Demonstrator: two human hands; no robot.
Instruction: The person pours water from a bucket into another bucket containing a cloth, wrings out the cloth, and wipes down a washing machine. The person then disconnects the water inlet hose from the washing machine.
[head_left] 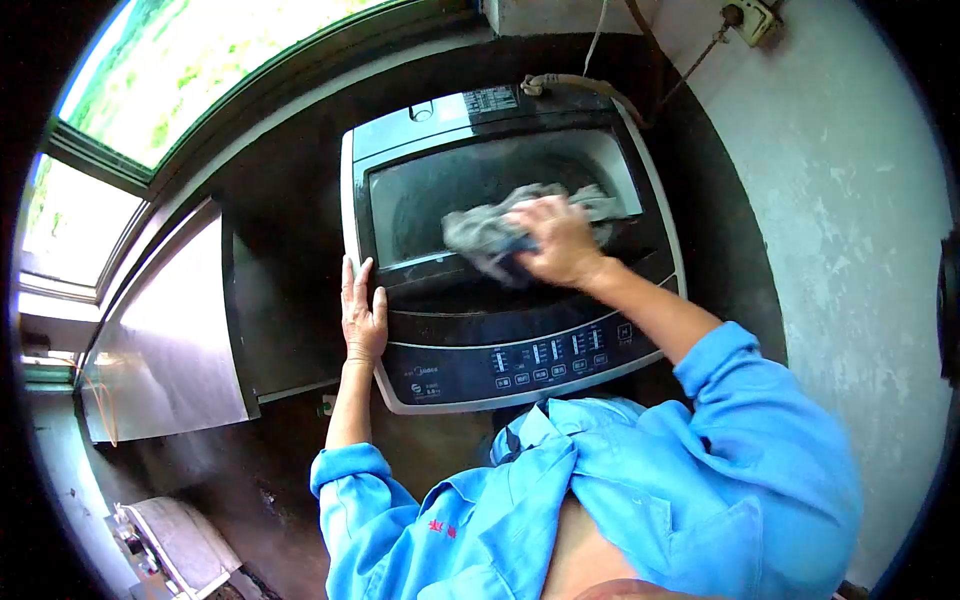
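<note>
A top-loading washing machine [510, 328] stands in front of me with its dark glass lid [420, 205] closed. My right hand [560, 240] presses a crumpled grey cloth [480, 232] on the lid, toward its right half; hand and cloth are slightly blurred. The cloth spreads out on both sides of the fingers, and part of it is hidden under the palm. At the machine's left edge rests my left hand [364, 312], fingers stretched out and holding nothing. Below the lid lies the control panel [545, 360] with its buttons.
A hose [590, 85] runs behind the machine, and a socket with a plug [752, 20] is on the wall at the upper right. Windows [190, 70] are at the upper left. A metallic panel [170, 340] stands at the left, with a white object [180, 545] below it.
</note>
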